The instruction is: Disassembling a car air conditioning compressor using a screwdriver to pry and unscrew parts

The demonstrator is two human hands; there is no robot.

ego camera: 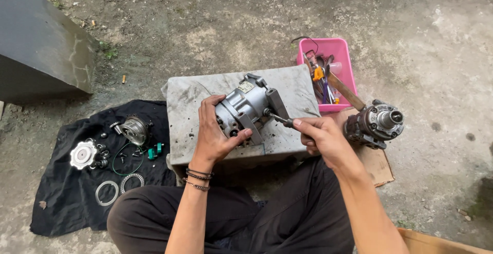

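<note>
Compressor body lies tilted on the grey block, steadied by the left hand clasped around its near end. Right hand grips a screwdriver against its side. Farther right sit another assembly and a pink tray.

Soft even daylight, faint shadows, sharp focus

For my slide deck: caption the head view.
Left hand steadies a grey metal housing on a block; right hand applies a tool.
</note>
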